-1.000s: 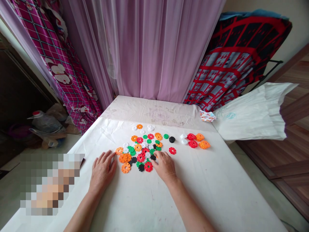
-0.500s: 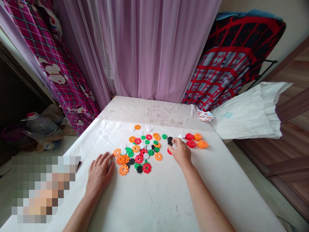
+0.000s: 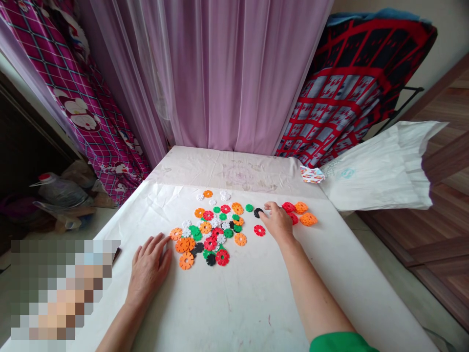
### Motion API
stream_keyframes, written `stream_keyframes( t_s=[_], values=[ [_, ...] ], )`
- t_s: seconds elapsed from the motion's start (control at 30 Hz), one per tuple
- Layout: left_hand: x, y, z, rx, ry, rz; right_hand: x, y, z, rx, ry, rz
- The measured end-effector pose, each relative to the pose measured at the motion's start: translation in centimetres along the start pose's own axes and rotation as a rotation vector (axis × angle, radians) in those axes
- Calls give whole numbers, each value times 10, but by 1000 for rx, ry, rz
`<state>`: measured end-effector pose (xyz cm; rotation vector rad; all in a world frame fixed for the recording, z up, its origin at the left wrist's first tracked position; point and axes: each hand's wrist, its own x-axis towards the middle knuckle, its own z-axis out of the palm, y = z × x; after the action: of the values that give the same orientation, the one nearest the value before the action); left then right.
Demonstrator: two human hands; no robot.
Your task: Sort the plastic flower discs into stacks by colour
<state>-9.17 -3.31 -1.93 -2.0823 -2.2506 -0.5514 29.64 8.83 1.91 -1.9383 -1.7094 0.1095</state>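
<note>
My left hand (image 3: 150, 261) lies flat on the table, fingers stretched out. Its fingertips are beside an orange notched disc (image 3: 176, 234) at the left of a loose spread of plastic discs in orange, red, green, white and black. My right hand (image 3: 279, 222) is over the table right of the spread, with its fingers curled and thumb below them. What they hold, if anything, is hidden. Close to the thumb lies a black disc (image 3: 258, 213), with a red disc (image 3: 259, 230) nearer me. Red clusters (image 3: 288, 208) and orange clusters (image 3: 308, 219) sit just right of the hand.
A white bag (image 3: 381, 171) rests at the table's right edge, with a small patterned piece (image 3: 312, 174) beside it. Purple curtains (image 3: 227, 73) hang behind the cloth-covered table (image 3: 234, 313). A large bottle (image 3: 62, 190) stands on the floor at left.
My right hand has shifted slightly right, away from the black and red discs, uncovering the red one. It now covers the white discs seen before. My left hand stays put.
</note>
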Motion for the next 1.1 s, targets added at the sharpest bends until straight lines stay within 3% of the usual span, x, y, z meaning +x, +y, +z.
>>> stream_keyframes(
  t_s=[0.17,0.33,0.43,0.53,0.77,1.1],
  values=[
    [0,1,-1,-5,-17,-14,-44,-14,0,89,81,-151],
    [1,5,-5,-19,-35,-32,-111,-64,16,311,-61,-466],
    [1,7,-6,-27,-39,-37,-133,-87,26,294,-104,-547],
    [1,9,-8,-34,-46,-43,-137,-91,32,233,-118,-552],
    [2,11,-8,-50,-46,-51,-133,-68,27,177,-86,-497],
    [1,11,-8,-56,-49,-39,-138,-101,32,162,-191,-515]
  ],
)
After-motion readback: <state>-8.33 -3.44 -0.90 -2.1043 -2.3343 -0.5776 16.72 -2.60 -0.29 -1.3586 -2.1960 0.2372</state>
